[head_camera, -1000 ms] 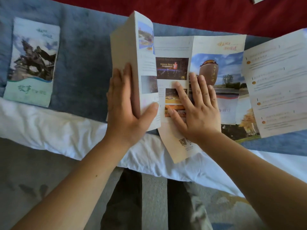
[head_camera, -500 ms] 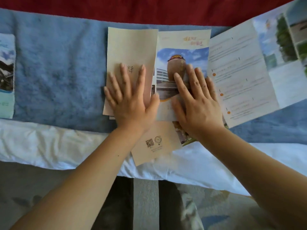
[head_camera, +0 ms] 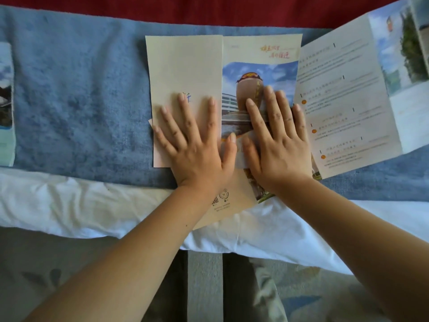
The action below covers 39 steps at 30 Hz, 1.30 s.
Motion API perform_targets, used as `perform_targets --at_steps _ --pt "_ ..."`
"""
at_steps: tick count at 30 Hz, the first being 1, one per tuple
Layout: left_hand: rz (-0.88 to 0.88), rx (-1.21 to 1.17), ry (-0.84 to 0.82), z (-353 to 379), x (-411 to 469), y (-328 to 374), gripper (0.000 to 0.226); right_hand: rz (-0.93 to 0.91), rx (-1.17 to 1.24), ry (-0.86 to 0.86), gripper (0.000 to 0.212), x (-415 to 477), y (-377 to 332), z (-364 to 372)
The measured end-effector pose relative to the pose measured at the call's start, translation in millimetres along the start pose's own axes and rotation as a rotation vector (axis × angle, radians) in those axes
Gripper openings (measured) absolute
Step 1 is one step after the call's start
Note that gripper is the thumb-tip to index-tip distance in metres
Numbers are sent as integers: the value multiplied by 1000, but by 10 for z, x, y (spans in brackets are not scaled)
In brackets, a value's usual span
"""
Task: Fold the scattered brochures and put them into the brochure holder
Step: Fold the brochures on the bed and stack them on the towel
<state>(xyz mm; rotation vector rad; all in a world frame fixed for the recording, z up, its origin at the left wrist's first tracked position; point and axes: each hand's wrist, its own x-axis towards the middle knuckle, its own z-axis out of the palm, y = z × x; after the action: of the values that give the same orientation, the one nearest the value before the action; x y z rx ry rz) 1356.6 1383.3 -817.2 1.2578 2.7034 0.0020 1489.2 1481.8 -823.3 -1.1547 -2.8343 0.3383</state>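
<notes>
A cream brochure (head_camera: pixel 185 66) lies on the blue blanket (head_camera: pixel 81 89), its left panel folded flat over the middle. My left hand (head_camera: pixel 197 145) presses on that folded panel with straight, spread fingers. My right hand (head_camera: pixel 276 140) lies flat on the neighbouring panel with the picture of a large jar. Under both hands a second cream sheet with QR codes (head_camera: pixel 222 201) pokes out toward me. A wide unfolded brochure (head_camera: pixel 348 101) with text and photos spreads out to the right. The brochure holder is not in view.
A folded brochure (head_camera: pixel 5 103) lies at the left edge of the blanket. A white sheet (head_camera: pixel 81 205) runs along the near edge, and red fabric (head_camera: pixel 209 10) lies at the far side. My legs and a patterned floor show below.
My left hand swung the upright left panel over and flattened it on the brochure. Both hands now press it flat. The view shifted left, so the left brochure is mostly out of frame.
</notes>
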Motion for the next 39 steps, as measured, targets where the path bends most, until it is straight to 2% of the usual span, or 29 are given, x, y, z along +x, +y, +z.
perform_targets --at_steps 10,12,16,20,24,29,32,35,39 --pt "38 -89 7 -2 10 -77 75 54 -25 -160 66 32 -99 -106" --pt "27 -179 17 -47 -1 -168 78 90 6 -213 65 70 -187 -143" --pt "-103 -415 14 -180 6 -532 90 83 110 -247 62 242 -497 -176" --pt "-191 -688 6 -352 67 -871 100 64 88 -257 59 427 -908 -76" --pt "-195 -711 -56 -537 78 -1068 111 31 118 -256 61 533 -1216 -4" --pt "-236 -1074 -104 -788 172 -1333 106 14 343 -225 63 594 -1402 -43" --pt "-166 -982 -43 -902 237 -1417 100 -15 467 -152 54 653 -1427 -115" --pt "-148 -614 -51 -907 397 -1481 98 -65 423 -106 54 725 -1397 -182" --pt "-37 -272 -139 -718 720 -1547 87 146 235 -176 61 844 -1275 -115"
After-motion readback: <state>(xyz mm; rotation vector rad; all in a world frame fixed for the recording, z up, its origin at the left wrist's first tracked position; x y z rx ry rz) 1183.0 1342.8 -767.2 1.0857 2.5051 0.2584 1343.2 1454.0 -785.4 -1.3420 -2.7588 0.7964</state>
